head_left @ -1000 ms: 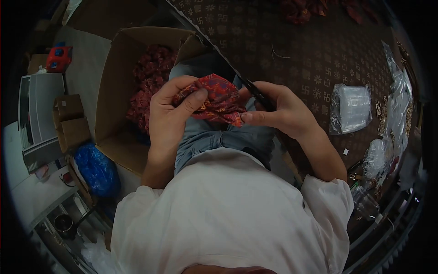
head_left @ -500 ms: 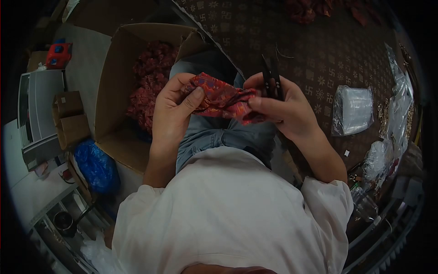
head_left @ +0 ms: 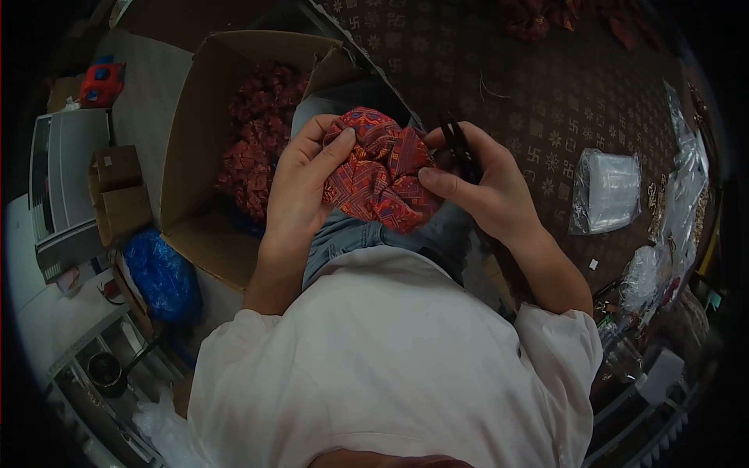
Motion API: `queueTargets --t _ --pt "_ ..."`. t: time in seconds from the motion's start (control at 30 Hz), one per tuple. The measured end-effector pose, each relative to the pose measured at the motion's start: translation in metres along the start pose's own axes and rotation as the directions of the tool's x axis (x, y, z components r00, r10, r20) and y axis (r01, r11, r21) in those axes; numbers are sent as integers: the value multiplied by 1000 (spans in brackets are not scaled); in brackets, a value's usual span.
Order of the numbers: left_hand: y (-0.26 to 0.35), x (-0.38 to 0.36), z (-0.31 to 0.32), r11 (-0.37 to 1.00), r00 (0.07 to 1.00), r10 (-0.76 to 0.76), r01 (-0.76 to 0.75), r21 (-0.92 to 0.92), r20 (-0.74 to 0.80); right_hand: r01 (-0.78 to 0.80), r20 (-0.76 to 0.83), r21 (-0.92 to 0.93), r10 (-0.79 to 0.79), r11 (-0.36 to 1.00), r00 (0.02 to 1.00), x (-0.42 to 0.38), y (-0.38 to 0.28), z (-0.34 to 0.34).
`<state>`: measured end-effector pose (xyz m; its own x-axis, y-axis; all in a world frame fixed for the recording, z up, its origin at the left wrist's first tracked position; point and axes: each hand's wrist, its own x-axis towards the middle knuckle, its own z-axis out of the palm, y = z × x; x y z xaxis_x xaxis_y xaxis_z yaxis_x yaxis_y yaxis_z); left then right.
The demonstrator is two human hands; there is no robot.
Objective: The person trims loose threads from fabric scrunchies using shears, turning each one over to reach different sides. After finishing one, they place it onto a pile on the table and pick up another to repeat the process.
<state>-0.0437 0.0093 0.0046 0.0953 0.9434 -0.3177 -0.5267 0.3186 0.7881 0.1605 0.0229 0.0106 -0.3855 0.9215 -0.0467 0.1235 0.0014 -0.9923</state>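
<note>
A gathered piece of red patterned cloth [head_left: 382, 175] with fine orange, blue and purple figures is held in front of my lap. My left hand [head_left: 304, 175] pinches its left edge between thumb and fingers. At the other side, my right hand [head_left: 488, 183] grips the cloth's right edge with thumb and forefinger. Tucked in that same hand are black thread snips [head_left: 462, 152], their two blades pointing up and away from me. Part of the snips is hidden by the fingers.
To the left, an open cardboard box [head_left: 187, 148] holds a heap of red cloth pieces [head_left: 261, 148]. A patterned brown tablecloth [head_left: 538, 101] covers the table, with clear plastic bags [head_left: 608, 191], gold chains [head_left: 655, 203] and more red cloth [head_left: 538, 19]. A blue bag [head_left: 160, 277] lies at the left.
The cloth, earlier stretched into a narrow twisted band between both hands, is now spread wider and rounder. The snips have tilted slightly, and my hands have stayed nearly in place.
</note>
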Motion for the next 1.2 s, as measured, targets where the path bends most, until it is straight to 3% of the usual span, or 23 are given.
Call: queueTargets --t 0.07,0.1,0.13,0.17,0.2,0.23,0.37,0.4,0.47,0.5,0.57,0.6,0.67,0.7,0.73,0.77,0.8,0.87,0.9,0.97,1.2 --pt "-2 -1 5 967 993 97 -78 244 -65 -195 4 346 207 918 978 0 -5 1" --pt "-1 -4 11 967 993 95 -77 242 -65 -197 4 345 209 918 978 1 -6 -2" --pt "3 -8 20 869 932 362 -339 360 3 -282 35 418 295 863 955 2 -6 -6" --pt "6 -10 26 690 800 592 -568 450 102 -361 71 486 376 796 924 3 -5 -9" --pt "6 -10 25 690 800 591 -568 448 104 -360 69 486 376 796 924 4 -4 -9" --pt "5 -10 22 592 777 586 -605 532 230 -384 89 527 400 758 912 4 -3 -8" --pt "0 -11 11 95 651 374 -735 671 660 -426 137 567 429 705 893 3 0 -9" --pt "1 -11 12 94 650 376 -736 671 660 -425 137 566 428 707 894 3 -4 -7" --pt "4 -14 15 584 885 321 -466 665 338 -205 -91 248 233 947 968 2 -13 -3" --pt "4 -16 17 585 886 319 -464 665 338 -206 -92 249 235 946 968 0 -11 -4" --pt "4 -19 22 816 987 148 -153 558 55 179 -115 -75 -187 981 976 0 -3 -7" --pt "5 -19 22 816 987 149 -154 558 54 179 -114 -74 -187 981 976 2 -3 -5" --pt "6 -20 23 738 968 165 -248 628 188 433 -30 -209 -449 877 893 6 -6 0" --pt "7 -21 25 739 969 162 -246 627 189 431 -31 -209 -446 878 894 4 -7 -1" --pt "8 -23 28 773 978 126 -202 601 167 183 -33 -7 -183 983 982 1 -9 -4" --pt "9 -24 29 804 985 91 -159 572 146 -89 22 189 86 978 996 -1 -10 -6" --pt "11 -24 29 805 985 94 -160 572 143 -89 26 188 86 978 996 -1 -9 -8" --pt "15 -25 26 832 987 88 -147 534 135 -189 14 435 203 881 979 0 -6 -10" --pt "16 -24 23 832 987 91 -148 534 132 -189 19 434 201 881 979 0 -6 -10" --pt "17 -21 16 805 952 191 -291 516 239 -230 65 478 228 847 972 -1 -8 -9" --pt "20 -20 12 842 942 187 -300 449 278 -193 103 476 163 858 981 -3 -9 -8"
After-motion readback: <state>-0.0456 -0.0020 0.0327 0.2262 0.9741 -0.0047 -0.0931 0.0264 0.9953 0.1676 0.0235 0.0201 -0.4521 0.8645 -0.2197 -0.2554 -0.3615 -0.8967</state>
